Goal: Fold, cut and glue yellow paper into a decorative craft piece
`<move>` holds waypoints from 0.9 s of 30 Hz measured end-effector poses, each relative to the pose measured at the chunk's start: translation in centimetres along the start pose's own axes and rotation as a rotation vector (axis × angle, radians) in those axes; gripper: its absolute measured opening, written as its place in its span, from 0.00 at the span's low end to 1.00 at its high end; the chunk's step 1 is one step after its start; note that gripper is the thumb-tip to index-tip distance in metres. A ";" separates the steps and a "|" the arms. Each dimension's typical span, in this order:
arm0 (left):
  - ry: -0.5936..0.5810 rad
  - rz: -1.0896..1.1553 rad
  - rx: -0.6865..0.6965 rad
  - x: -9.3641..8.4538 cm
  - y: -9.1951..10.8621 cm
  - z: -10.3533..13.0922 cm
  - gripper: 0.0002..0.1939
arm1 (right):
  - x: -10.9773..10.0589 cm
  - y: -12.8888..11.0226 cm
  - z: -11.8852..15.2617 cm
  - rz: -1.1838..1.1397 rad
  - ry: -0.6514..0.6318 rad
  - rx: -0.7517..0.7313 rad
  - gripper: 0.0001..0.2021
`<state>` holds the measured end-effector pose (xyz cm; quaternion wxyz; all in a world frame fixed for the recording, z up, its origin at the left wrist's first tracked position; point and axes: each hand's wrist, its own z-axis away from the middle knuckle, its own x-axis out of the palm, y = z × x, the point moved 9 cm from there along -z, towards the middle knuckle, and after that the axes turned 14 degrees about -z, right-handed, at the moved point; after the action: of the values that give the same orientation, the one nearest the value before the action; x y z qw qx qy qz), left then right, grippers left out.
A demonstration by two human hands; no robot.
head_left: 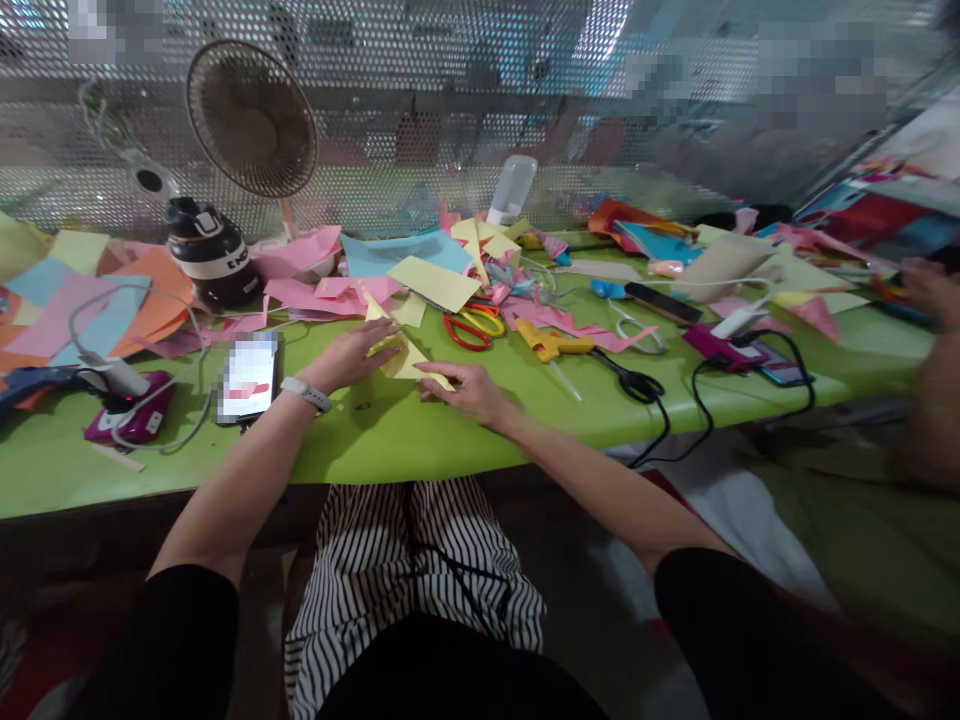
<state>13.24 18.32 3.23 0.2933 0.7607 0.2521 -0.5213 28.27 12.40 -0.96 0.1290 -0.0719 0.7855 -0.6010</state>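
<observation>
Working yellow paper [405, 362] on near part of tabletop [375, 445], between left hand [356, 352] and right hand [476, 393]. Judging progress: partway through shaping. Count as done: some bending, seen as a narrow, angled form, raised along one side rather than lying flat. Count as left, by judgement: evening out and settling that form, as yet loose-looking. See no glue or tie on yellow paper; cannot rule out either at this level of detail.

Grip, right: nearly closed, apparently pinching lower-right end of yellow paper between thumb and forefinger, with other fingers curled below. Grip, left: partly open, with fingers bent over upper-left part and touching yellow paper; cannot tell whether pinching or only pressing, for lack of a clear view under the palm.

Find scissors [472, 347] lying just beyond yellow paper, and glue gun [551, 345] farther right, neither in hand. Find phone [249, 380] just beside left wrist, screen up. Note loose sheets [435, 284] in yellow, pink, blue and orange, scattered along far side of tabletop. Note also, at far right, a co-worker's hand [930, 288], blurred, well apart from yellow paper
</observation>
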 end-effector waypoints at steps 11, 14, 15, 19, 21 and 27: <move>0.033 0.029 -0.090 -0.7 1.1 0.1 0.32 | 2.5 -4.6 3.8 0.836 -0.112 -0.456 0.16; 0.203 0.067 -0.158 -2.7 0.3 0.2 0.33 | 2.6 -4.9 4.2 0.933 -0.090 -0.465 0.17; 0.231 0.080 -0.159 -3.0 0.2 0.1 0.34 | 2.6 -4.8 4.1 0.955 -0.082 -0.458 0.17; 0.172 0.063 -0.104 -2.1 0.6 -0.2 0.36 | 2.1 -2.8 2.6 0.975 -0.073 -0.344 0.19; 0.062 0.025 -0.032 -0.6 1.5 -0.3 0.38 | 1.6 -1.7 1.8 0.950 -0.085 -0.250 0.19; -0.303 -0.151 0.066 4.3 3.1 -0.1 0.43 | 0.2 -1.5 1.2 0.971 -0.136 -0.154 0.27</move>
<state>16.84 16.53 -0.28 0.2627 0.6614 0.2444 -0.6586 28.37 10.80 0.17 0.4393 0.2539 0.7602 -0.4057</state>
